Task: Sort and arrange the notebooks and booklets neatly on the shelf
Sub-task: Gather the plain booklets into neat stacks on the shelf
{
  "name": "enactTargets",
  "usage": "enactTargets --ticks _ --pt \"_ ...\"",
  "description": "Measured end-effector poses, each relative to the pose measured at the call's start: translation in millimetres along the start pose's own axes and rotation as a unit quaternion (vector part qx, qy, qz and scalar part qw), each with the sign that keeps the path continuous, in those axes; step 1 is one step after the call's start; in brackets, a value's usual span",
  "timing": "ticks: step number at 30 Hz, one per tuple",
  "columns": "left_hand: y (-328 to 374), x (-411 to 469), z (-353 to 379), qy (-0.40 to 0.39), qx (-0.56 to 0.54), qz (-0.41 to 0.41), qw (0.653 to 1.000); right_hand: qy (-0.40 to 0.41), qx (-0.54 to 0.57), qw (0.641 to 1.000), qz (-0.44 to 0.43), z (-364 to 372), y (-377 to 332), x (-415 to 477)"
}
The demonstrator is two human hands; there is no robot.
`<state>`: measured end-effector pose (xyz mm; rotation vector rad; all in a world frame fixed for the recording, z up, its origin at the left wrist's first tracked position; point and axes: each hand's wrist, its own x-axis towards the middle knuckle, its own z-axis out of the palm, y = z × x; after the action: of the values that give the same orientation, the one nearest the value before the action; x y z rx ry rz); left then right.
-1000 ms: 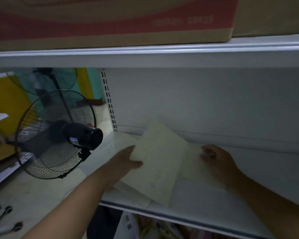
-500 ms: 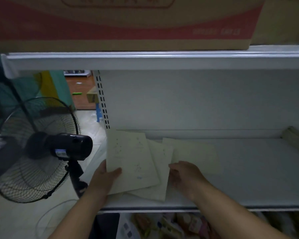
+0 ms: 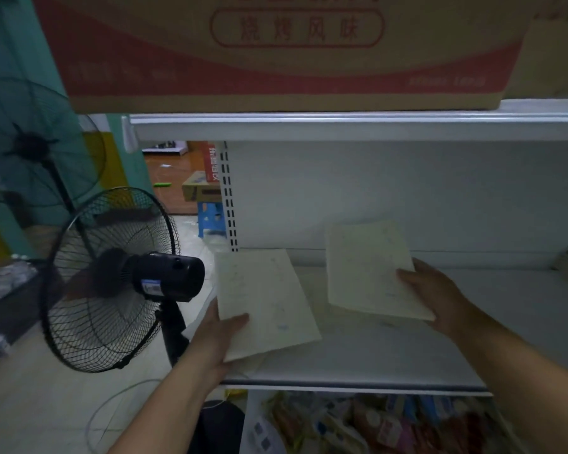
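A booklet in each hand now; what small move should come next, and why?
Probably the right hand lowers the tilted booklet flat onto the shelf, beside the left booklet that the left hand grips: it hangs raised, with bare shelf beneath.

Two booklets in play. Left booklet (image 3: 266, 303): thin, pale cream cover w/ faint bluish marks, at the left end of the shelf (image 3: 407, 355), long side running front to back, skewed a bit. Left hand (image 3: 217, 335) pinches its near-left edge, thumb on top. Another pale edge peeks out under its front corner, can't tell what. Right booklet (image 3: 368, 270): same pale cover, mid-shelf, lifted off the shelf board and tilted, far edge up vs. the back panel. Right hand (image 3: 440, 296) grips its right edge, thumb on the cover. Clear gap btwn the two.
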<state>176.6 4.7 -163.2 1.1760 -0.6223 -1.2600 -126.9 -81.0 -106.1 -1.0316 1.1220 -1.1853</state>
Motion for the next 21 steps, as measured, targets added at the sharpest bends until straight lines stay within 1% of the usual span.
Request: enactTargets --ticks 3,4,9,10,13,14,15,17,18,19,21 --pt "-1.3 -1.0 13.1 -0.008 0.096 -0.002 0.995 -0.051 -0.044 0.998 0.015 12.0 8.9 -3.7" --pt "-1.9 -2.1 18.2 -0.015 0.112 -0.007 0.994 -0.064 -0.057 0.996 0.014 19.6 14.5 -6.2" --pt "-5.7 -2.3 42.9 -0.026 0.185 -0.031 0.982 -0.079 -0.100 0.992 0.018 43.8 34.6 -13.8" --pt "-7.0 -1.8 45.7 -0.031 0.183 -0.031 0.982 -0.085 -0.099 0.991 0.019 45.9 35.8 -13.9" --pt "-7.8 -1.6 44.4 -0.055 0.108 -0.043 0.992 -0.120 -0.107 0.987 0.026 53.3 33.8 -17.0" --pt "-5.7 -1.7 42.3 -0.053 0.086 -0.046 0.994 -0.116 -0.118 0.986 0.027 57.2 32.4 -18.4" --pt "-1.9 -1.3 38.8 -0.051 0.068 -0.041 0.995 -0.092 -0.125 0.988 0.029 61.1 32.0 -18.0" --pt "10.1 -0.1 29.0 -0.047 0.045 -0.023 0.998 -0.015 -0.113 0.993 0.043 67.9 36.5 -14.1" --pt "17.1 1.0 21.1 -0.043 0.040 -0.010 0.998 0.010 -0.108 0.993 0.053 71.5 39.5 -12.6" --pt "25.1 0.5 12.3 -0.039 0.040 0.001 0.998 0.018 -0.105 0.992 0.069 75.9 42.9 -11.8" --pt "37.8 -1.4 -9.3 -0.021 0.048 0.021 0.998 0.004 -0.085 0.988 0.128 87.0 51.3 -15.2"
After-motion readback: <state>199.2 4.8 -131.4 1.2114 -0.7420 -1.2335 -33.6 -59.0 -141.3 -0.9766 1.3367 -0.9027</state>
